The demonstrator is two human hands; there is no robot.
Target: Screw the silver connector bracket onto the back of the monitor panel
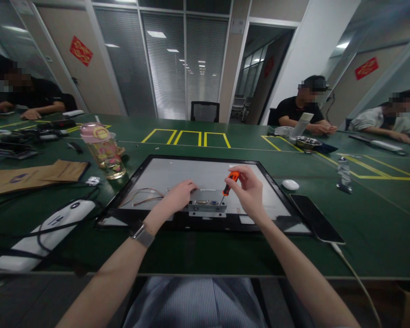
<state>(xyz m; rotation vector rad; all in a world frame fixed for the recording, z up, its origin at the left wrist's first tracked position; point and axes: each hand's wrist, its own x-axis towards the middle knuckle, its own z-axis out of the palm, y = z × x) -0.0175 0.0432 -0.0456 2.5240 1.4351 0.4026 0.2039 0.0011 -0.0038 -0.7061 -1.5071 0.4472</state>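
Observation:
In the head view, a flat display panel with a black frame and pale back lies on the green table before me. Near its close edge sits a silver metal bracket with connector ports along it. My left hand is closed at the bracket's left end, its fingertips partly hidden. My right hand grips an orange and black screwdriver between thumb and fingers. The screwdriver's shaft tilts down to the bracket's right end. Thin loose wires lie on the panel left of my left hand.
A pink-lidded bottle, a paper bag and a white power strip with black cables stand left. On the right are a white mouse, a cabled phone and a metal bowl. Several people sit across the table.

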